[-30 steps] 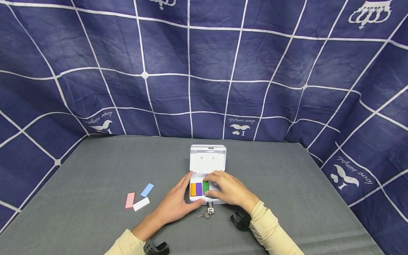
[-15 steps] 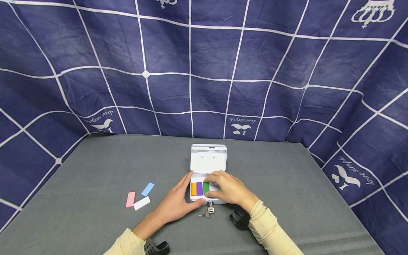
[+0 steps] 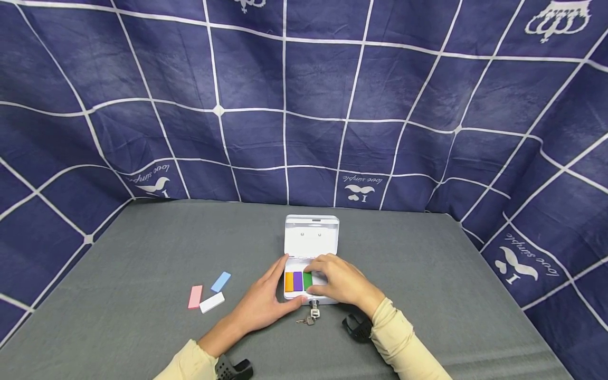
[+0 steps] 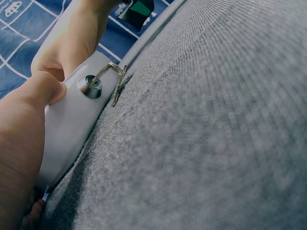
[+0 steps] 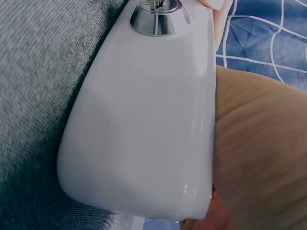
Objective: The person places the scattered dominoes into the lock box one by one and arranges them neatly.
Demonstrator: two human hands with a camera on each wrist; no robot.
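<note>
A small white metal lock box (image 3: 311,244) stands on the grey cloth with its lid up. Inside it, an orange block (image 3: 289,282), a purple block (image 3: 297,281) and a green block (image 3: 307,281) lie in a row. The fingers and thumb of my right hand (image 3: 345,279) pinch the green block by its far and near ends. My left hand (image 3: 258,305) holds the box at its left side, thumb on the front rim. In the left wrist view, keys (image 4: 120,85) hang from the round front lock (image 4: 90,87). The right wrist view mostly shows the box's front wall (image 5: 139,110).
To the left on the cloth (image 3: 142,295) lie a pink block (image 3: 195,297), a blue block (image 3: 220,282) and a white block (image 3: 211,302). A navy curtain (image 3: 313,142) with white lines hangs behind. Black straps (image 3: 357,328) sit at both wrists.
Both hands, the box and the blocks keep their places. The whole head view has only drifted slightly.
</note>
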